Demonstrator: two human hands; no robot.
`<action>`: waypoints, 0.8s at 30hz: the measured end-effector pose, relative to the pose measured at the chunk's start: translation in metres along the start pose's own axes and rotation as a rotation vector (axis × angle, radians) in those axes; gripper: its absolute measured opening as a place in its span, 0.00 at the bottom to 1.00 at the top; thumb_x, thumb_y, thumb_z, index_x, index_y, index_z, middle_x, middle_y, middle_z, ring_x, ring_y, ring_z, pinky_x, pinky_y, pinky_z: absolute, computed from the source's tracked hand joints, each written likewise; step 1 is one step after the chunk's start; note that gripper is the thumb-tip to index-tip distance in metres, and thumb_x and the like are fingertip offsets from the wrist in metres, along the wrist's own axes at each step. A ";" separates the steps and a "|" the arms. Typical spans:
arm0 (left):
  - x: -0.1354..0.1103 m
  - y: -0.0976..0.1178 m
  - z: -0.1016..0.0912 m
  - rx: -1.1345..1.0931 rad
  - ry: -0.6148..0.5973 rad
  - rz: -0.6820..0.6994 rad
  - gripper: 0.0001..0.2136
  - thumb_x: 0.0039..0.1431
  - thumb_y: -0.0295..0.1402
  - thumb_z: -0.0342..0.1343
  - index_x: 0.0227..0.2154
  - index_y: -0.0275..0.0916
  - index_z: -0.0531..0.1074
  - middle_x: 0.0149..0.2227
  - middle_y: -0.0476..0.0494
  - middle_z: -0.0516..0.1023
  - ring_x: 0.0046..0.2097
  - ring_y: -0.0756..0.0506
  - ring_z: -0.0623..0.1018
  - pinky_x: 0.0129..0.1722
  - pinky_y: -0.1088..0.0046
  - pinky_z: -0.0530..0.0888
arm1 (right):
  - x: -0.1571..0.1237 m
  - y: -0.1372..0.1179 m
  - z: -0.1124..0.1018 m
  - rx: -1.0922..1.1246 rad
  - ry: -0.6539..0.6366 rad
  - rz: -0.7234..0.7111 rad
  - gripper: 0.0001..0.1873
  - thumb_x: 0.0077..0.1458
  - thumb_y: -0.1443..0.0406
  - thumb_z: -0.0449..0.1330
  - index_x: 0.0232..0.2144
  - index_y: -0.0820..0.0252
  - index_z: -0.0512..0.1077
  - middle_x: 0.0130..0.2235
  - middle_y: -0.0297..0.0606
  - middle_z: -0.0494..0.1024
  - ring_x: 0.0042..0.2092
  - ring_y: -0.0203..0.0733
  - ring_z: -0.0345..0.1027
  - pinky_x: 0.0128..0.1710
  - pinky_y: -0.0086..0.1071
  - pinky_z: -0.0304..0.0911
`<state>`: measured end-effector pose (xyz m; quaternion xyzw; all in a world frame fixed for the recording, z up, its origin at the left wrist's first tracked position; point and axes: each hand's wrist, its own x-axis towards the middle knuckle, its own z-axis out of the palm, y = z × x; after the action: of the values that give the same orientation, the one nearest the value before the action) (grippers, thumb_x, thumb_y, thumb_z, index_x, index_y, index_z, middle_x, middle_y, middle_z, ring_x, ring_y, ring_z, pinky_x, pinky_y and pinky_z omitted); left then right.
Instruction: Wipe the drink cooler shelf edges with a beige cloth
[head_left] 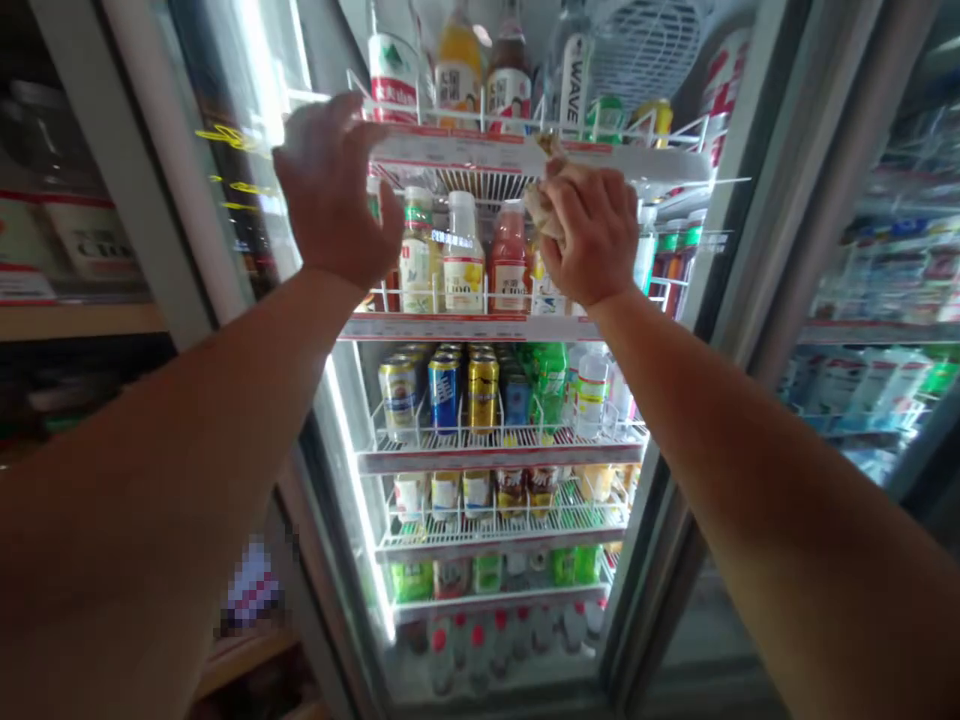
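Observation:
My right hand (589, 225) is closed around a crumpled beige cloth (541, 208), just below the label strip on the front of the top shelf (450, 150). A bit of the cloth sticks up against that strip. To the left, my left hand (334, 195) is raised near the left end of the same shelf, fingers spread and slightly blurred, with nothing visible in it. Whether it touches the shelf edge I cannot tell. Behind and between my hands stand bottled drinks, among them a pale yellow bottle (463, 262) and a pinkish-red bottle (510, 265).
The open cooler has several wire shelves. Beer cans (444, 390) and green bottles (550, 380) stand midway down, with red-capped bottles (480, 650) at the bottom. A bright light strip (352, 450) runs along the left. Metal door frames (780, 250) flank the right side.

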<state>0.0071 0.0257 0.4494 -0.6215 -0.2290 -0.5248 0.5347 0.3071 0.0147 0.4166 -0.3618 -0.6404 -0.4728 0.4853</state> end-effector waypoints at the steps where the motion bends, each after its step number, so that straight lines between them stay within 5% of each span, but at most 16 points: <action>1: -0.002 0.002 0.000 0.002 -0.010 0.009 0.25 0.61 0.36 0.53 0.62 0.52 0.61 0.65 0.54 0.61 0.64 0.37 0.59 0.63 0.51 0.55 | 0.000 -0.002 -0.003 0.003 -0.020 -0.016 0.19 0.61 0.61 0.50 0.55 0.45 0.65 0.58 0.40 0.68 0.59 0.56 0.58 0.56 0.56 0.57; 9: -0.014 0.006 0.000 0.027 -0.122 0.035 0.27 0.57 0.36 0.59 0.60 0.41 0.64 0.67 0.49 0.58 0.67 0.37 0.57 0.64 0.51 0.55 | 0.009 0.007 0.011 0.100 0.299 0.306 0.19 0.50 0.71 0.54 0.44 0.52 0.72 0.51 0.46 0.74 0.53 0.52 0.60 0.52 0.47 0.53; 15: -0.016 0.010 -0.004 0.035 -0.115 0.062 0.23 0.63 0.38 0.54 0.60 0.38 0.65 0.66 0.48 0.59 0.66 0.34 0.58 0.65 0.53 0.55 | -0.001 0.004 0.004 -0.020 0.144 -0.206 0.20 0.55 0.58 0.58 0.50 0.53 0.73 0.52 0.43 0.76 0.51 0.56 0.65 0.49 0.47 0.58; 21: -0.018 0.004 -0.001 0.064 -0.144 0.055 0.22 0.64 0.34 0.55 0.60 0.37 0.65 0.60 0.44 0.65 0.65 0.32 0.61 0.63 0.51 0.56 | 0.013 0.018 0.019 0.008 0.245 0.344 0.25 0.46 0.69 0.59 0.50 0.56 0.74 0.55 0.50 0.74 0.58 0.60 0.61 0.57 0.53 0.49; 24: -0.018 0.007 -0.003 0.115 -0.155 0.042 0.23 0.63 0.33 0.54 0.60 0.37 0.66 0.62 0.45 0.64 0.65 0.33 0.62 0.63 0.51 0.58 | 0.010 0.015 0.014 0.017 0.142 0.219 0.25 0.50 0.68 0.59 0.52 0.58 0.73 0.56 0.51 0.72 0.59 0.61 0.60 0.57 0.54 0.49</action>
<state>0.0057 0.0261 0.4302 -0.6330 -0.2865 -0.4500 0.5610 0.3143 0.0323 0.4284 -0.3912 -0.5649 -0.4359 0.5812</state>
